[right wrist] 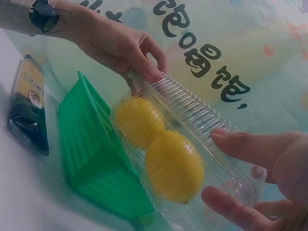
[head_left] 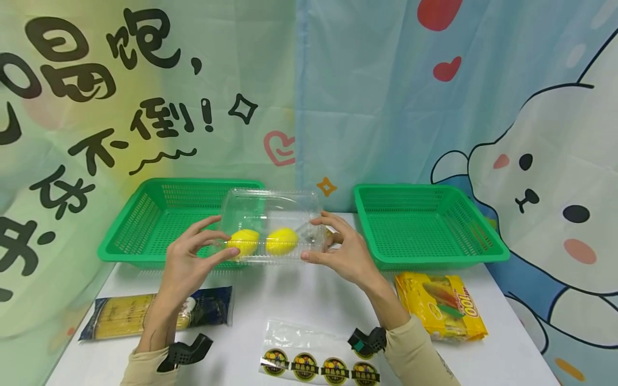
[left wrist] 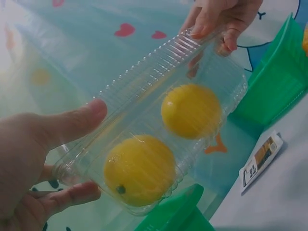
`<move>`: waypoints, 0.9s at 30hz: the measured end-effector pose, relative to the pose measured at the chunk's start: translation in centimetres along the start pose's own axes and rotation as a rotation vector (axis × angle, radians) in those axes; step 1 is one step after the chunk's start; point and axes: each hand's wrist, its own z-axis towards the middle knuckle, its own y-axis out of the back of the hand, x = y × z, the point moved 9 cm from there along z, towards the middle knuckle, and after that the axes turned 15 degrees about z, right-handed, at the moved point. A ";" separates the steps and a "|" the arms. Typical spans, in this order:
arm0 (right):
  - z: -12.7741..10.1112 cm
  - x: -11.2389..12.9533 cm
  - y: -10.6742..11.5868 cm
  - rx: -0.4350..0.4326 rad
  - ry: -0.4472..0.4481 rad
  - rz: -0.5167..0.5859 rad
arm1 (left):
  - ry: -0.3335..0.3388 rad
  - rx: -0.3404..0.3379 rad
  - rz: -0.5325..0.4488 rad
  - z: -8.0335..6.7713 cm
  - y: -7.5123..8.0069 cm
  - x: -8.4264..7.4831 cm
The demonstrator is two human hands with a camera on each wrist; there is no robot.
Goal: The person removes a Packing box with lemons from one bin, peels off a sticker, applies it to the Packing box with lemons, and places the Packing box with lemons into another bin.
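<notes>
While half-curled hands (head_left: 190, 257) (head_left: 350, 252) grip its ends, clear container (head_left: 270, 217), lemons (head_left: 282, 242) inside

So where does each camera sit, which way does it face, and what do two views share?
Head: worn on the head, facing forward and down at a clear container; the left hand, right hand and both forearms show.
Left wrist: on the left wrist, facing across the container toward the backdrop; left hand close at left, right hand at top.
Right wrist: on the right wrist, facing across the container from the other side; right hand close at right, left hand above.
Shared: both wrist views show two yellow fruits inside the container.
</notes>
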 end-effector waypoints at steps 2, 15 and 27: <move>-0.1 0.0 0.1 -0.004 0.000 -0.004 | -0.001 -0.001 -0.003 0.0 -0.1 -0.1; -0.8 -0.2 1.0 -0.038 0.022 -0.015 | -0.005 0.011 -0.005 -0.2 -0.5 -0.7; -1.6 -0.4 1.7 -0.051 0.015 -0.017 | -0.029 0.033 -0.008 -0.3 -1.2 -1.5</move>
